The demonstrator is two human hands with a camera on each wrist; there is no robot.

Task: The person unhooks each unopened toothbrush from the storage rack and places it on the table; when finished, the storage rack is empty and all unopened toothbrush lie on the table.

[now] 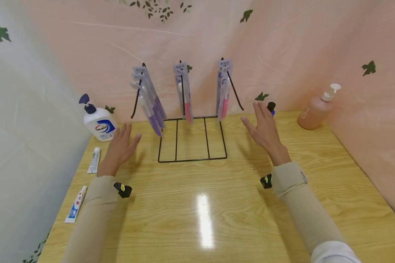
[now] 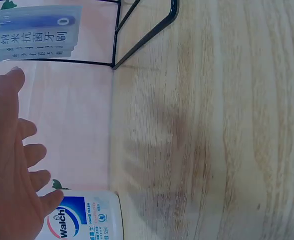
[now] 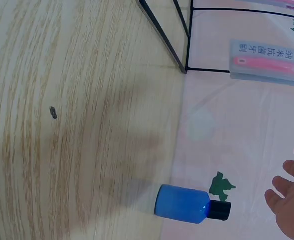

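Note:
My left hand [image 1: 119, 148] hovers above the table with fingers extended, between the Walch hand wash bottle [image 1: 100, 123] and a black wire rack [image 1: 192, 160]. Nothing is in its grasp. On the right, my right hand [image 1: 263, 128] is also raised and holds nothing, its fingers spread forward. Packaged toothbrushes hang from the rack's three hooks: purple ones [image 1: 151, 106] on the left, pink ones [image 1: 187, 98] in the middle and more pink ones [image 1: 224, 93] on the right. Behind the right hand stands a blue bottle [image 3: 181, 203] with a black cap, mostly hidden in the head view.
Two toothpaste tubes, one greyish [image 1: 94, 160] and one white, blue and red [image 1: 76, 205], lie along the table's left edge. A pink pump bottle [image 1: 314, 112] stands at the back right. Leaf-patterned cloth [image 1: 283, 47] hangs behind the wooden table [image 1: 237, 212].

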